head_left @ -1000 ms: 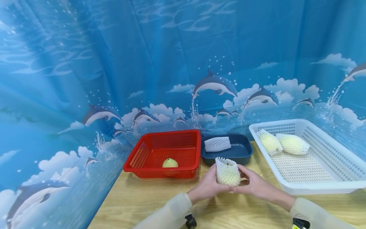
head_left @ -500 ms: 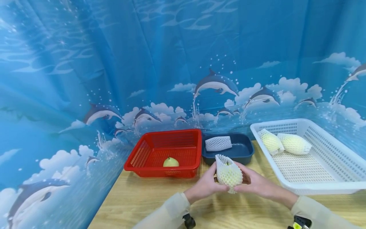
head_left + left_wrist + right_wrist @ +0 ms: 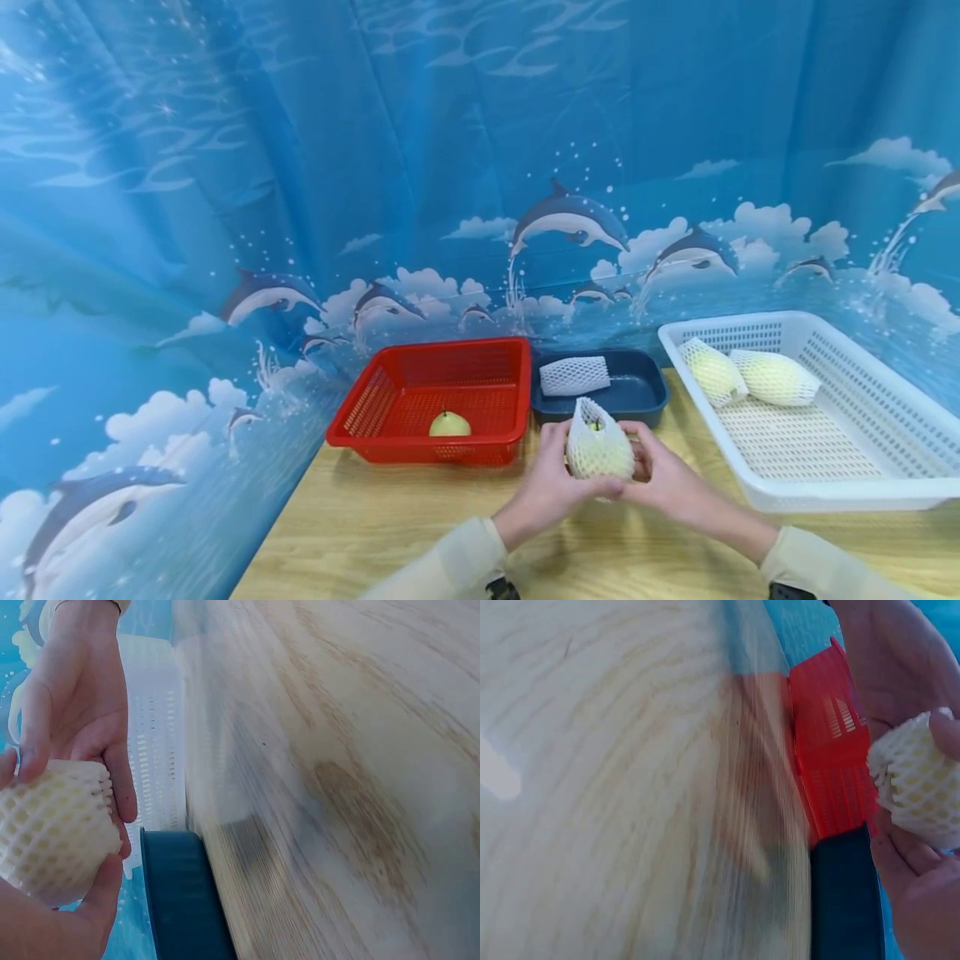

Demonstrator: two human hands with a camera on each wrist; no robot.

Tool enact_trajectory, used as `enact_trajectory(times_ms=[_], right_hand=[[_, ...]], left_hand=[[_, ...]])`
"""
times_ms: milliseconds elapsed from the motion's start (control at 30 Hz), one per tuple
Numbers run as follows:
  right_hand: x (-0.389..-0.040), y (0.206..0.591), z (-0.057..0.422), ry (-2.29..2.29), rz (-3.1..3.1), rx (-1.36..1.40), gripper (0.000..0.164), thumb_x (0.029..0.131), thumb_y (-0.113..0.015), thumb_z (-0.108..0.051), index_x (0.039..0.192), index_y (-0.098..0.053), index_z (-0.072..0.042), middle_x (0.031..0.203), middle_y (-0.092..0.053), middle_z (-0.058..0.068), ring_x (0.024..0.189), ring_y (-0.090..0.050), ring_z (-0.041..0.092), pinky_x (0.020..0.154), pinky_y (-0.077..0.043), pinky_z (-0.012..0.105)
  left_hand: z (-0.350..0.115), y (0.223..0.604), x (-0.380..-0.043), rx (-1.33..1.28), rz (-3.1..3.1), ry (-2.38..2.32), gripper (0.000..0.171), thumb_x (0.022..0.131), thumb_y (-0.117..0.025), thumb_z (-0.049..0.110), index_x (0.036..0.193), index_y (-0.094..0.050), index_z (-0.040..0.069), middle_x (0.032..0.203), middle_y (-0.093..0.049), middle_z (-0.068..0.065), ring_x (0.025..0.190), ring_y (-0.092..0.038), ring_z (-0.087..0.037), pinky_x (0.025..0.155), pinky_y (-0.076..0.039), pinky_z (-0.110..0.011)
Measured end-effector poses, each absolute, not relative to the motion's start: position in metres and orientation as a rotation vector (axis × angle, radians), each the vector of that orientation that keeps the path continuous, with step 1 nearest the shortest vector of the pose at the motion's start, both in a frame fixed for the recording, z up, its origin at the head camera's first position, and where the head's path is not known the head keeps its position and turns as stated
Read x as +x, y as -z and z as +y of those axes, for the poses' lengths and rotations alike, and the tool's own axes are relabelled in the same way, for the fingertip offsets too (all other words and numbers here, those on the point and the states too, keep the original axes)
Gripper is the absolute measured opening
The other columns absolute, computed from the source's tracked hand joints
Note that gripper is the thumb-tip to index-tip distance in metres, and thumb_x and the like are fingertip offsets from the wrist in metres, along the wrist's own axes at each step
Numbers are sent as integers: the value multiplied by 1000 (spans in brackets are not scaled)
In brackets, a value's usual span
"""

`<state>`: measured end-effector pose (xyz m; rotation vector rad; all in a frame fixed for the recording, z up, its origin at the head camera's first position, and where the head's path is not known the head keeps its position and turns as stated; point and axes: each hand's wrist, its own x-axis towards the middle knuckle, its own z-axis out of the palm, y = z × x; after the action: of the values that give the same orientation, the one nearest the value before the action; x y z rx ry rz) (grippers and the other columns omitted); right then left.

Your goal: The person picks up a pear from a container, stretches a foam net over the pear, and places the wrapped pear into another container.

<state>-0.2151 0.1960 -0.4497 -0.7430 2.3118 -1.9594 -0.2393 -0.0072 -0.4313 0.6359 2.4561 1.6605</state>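
Between both hands, above the near side of the table, is a pear (image 3: 600, 457) wrapped in a white foam net sleeve. The sleeve's loose upper end stands up past the fruit, and a gap in it shows the stem area. My left hand (image 3: 546, 482) grips the wrapped pear from the left, thumb across its near side. From the right, my right hand (image 3: 663, 477) holds it with curled fingers, the thumbs close together at the front. In the left wrist view the net (image 3: 56, 832) covers the whole visible side of the pear; some fingers are hidden behind it.
A red basket (image 3: 427, 450) with one bare pear (image 3: 450, 424) stands at the left. Behind the hands, a dark blue tray (image 3: 637, 408) holds a spare foam net (image 3: 575, 376). The white basket (image 3: 847, 492) at right contains two net-wrapped pears (image 3: 775, 377). A dolphin-print curtain (image 3: 450, 167) hangs behind.
Both hands have turned the wrapped pear slightly, so the net's upper end now rises higher, with an opening facing me. The net's lower end, visible half a second ago, is now mostly behind the thumbs.
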Motion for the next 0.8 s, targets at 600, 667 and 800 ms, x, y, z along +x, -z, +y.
enact_trajectory(times_ms=[600, 667, 800], right_hand=[[-218, 441, 217, 1900, 2203, -816, 53, 99, -59, -7, 143, -33, 5, 135, -53, 19, 115, -61, 5, 91, -55, 30], [-218, 438, 216, 1886, 2134, -783, 66, 100, -58, -10, 154, -22, 0, 146, -43, 30, 120, -59, 4, 94, -53, 30], [-217, 433, 214, 1877, 1996, -797, 81, 101, -56, -10, 160, -1, 0, 156, -20, 39, 128, -52, 3, 101, -48, 27]], left_hand=[[-20, 440, -244, 784, 2148, -1816, 64, 82, -77, 15, 139, -49, 11, 125, -57, -3, 108, -59, -12, 88, -55, -26], [-21, 439, -245, 804, 2101, -1817, 63, 84, -75, 15, 140, -48, 12, 125, -57, -3, 108, -60, -12, 88, -55, -25], [-23, 436, -246, 826, 2053, -1795, 62, 88, -73, 17, 143, -45, 17, 131, -56, 0, 114, -58, -12, 91, -54, -26]])
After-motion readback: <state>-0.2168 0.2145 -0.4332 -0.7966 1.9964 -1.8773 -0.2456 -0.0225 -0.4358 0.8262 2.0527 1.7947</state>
